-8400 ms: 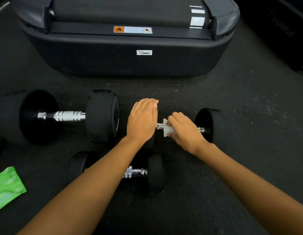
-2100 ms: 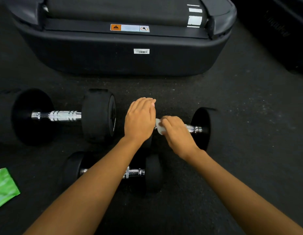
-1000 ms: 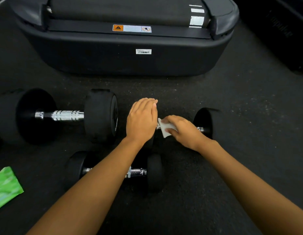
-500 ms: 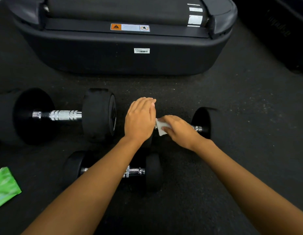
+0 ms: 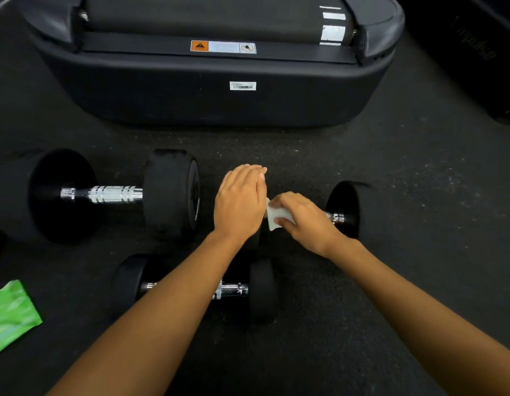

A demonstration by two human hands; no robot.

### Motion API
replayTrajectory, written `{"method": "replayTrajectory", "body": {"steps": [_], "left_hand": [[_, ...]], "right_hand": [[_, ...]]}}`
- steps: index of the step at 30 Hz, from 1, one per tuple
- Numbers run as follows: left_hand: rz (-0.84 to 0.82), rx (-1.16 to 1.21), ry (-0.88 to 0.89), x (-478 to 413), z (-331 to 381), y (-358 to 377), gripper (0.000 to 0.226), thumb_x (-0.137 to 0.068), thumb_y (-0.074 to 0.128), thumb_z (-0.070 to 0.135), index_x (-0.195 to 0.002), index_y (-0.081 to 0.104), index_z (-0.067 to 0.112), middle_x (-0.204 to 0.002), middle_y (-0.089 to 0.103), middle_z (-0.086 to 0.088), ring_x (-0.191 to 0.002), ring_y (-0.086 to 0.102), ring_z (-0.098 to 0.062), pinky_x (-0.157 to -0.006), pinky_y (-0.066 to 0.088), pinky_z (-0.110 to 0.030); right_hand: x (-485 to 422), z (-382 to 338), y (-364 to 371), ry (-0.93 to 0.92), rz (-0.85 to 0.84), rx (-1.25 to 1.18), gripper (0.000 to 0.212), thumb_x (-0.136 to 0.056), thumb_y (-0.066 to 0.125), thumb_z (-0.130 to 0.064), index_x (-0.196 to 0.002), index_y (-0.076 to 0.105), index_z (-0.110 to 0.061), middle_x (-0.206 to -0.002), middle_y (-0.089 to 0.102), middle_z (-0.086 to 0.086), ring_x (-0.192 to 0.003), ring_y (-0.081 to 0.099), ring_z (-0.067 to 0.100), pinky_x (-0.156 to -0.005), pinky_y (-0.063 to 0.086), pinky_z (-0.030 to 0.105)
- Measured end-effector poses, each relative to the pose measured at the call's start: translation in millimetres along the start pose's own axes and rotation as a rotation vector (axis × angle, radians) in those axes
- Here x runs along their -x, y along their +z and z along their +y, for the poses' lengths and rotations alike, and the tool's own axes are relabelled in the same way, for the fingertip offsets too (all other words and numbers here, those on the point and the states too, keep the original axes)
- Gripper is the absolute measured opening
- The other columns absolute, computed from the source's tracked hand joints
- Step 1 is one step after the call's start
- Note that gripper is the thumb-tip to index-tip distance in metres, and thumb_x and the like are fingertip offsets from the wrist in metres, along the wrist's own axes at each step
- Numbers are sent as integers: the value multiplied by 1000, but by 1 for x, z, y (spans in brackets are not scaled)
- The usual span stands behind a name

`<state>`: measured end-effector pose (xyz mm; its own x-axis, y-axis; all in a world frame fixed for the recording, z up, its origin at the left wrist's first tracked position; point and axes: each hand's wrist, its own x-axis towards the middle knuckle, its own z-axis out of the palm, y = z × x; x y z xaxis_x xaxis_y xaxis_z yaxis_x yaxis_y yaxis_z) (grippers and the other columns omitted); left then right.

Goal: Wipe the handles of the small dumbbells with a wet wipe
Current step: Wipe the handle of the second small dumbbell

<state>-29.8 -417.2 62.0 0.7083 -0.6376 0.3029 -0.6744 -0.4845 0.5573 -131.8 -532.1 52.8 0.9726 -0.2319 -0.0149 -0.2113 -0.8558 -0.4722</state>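
A small black dumbbell [image 5: 345,208] lies on the floor at centre right; only its right head and a short chrome end of the handle show. My left hand [image 5: 241,202] lies flat over its left head, fingers together, hiding that head. My right hand [image 5: 304,220] is wrapped around the handle with a folded white wet wipe [image 5: 276,218] pinched against the bar. A second small dumbbell [image 5: 259,290] lies nearer to me, its chrome handle partly hidden by my left forearm.
A larger black dumbbell [image 5: 171,192] with a knurled chrome handle lies at the left. A green wipe packet [image 5: 11,315] rests at the lower left edge. The black end of a treadmill [image 5: 213,92] stands across the back. The floor is dark rubber.
My right hand has kept sliding the wipe back and forth along the handle, a little to the left and to the right. My left hand has stayed on the dumbbell's left head.
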Motion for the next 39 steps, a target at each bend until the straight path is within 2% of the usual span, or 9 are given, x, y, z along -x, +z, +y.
{"method": "replayTrajectory", "body": {"steps": [6,9,13,17,20,29,32,37,39], "left_hand": [[6,2,12,-1,-1,0,56,-93,18,33,-120,60,8,-122,62,-8,-122,51,-19,-109,33,-36],[-2,0,11,-1,-1,1,53,-94,20,32,-120,59,9,-123,61,-7,-123,50,-19,-109,32,-35],[-6,3,2,-1,-2,1,49,-95,23,30,-121,59,9,-124,61,-6,-124,48,-18,-108,30,-33],[-13,9,-5,-1,-1,0,45,-95,27,26,-121,59,9,-123,61,-6,-123,48,-19,-109,30,-34],[-17,2,-2,-2,-1,1,45,-95,27,27,-121,59,9,-123,61,-5,-123,48,-18,-109,31,-34],[-15,-8,-20,-5,1,1,33,-98,36,17,-120,59,8,-123,61,-6,-122,49,-19,-107,34,-38],[-15,-21,-10,-2,1,1,34,-99,35,17,-121,59,7,-123,61,-7,-122,49,-19,-108,34,-37],[-11,-23,13,1,1,0,44,-95,27,24,-120,59,7,-123,61,-7,-123,49,-20,-108,34,-38],[-13,-20,13,0,0,1,45,-95,27,24,-121,59,8,-124,61,-6,-123,49,-19,-108,33,-38]], "right_hand": [[-4,-18,19,-74,174,178,29,-69,74,-4,-91,54,-5,-91,56,11,-79,50,23,-72,36,28],[2,-11,17,-123,166,263,30,-68,74,-3,-90,54,-7,-89,56,10,-76,50,23,-72,31,23],[15,-1,3,-78,135,242,27,-79,69,-10,-102,56,-8,-101,57,8,-87,52,21,-78,43,30],[20,13,-12,45,55,182,33,-87,61,-18,-118,52,-12,-115,55,5,-103,49,19,-89,38,28],[12,13,-19,162,-42,30,34,-90,59,-21,-122,49,-17,-122,52,2,-113,45,17,-93,38,29],[-3,5,-13,194,-161,-55,39,-96,48,-19,-134,43,-11,-133,49,8,-125,41,22,-99,33,29],[-13,-2,-8,200,-222,-116,36,-98,43,-23,-132,45,-11,-130,51,10,-119,46,23,-93,36,31],[-33,-10,-15,220,-418,-57,31,-101,33,-27,-119,50,-9,-115,55,13,-94,51,21,-78,37,33],[-37,-7,-23,267,-478,-38,35,-101,30,-30,-123,49,-11,-116,55,13,-96,52,23,-79,39,34]]}}
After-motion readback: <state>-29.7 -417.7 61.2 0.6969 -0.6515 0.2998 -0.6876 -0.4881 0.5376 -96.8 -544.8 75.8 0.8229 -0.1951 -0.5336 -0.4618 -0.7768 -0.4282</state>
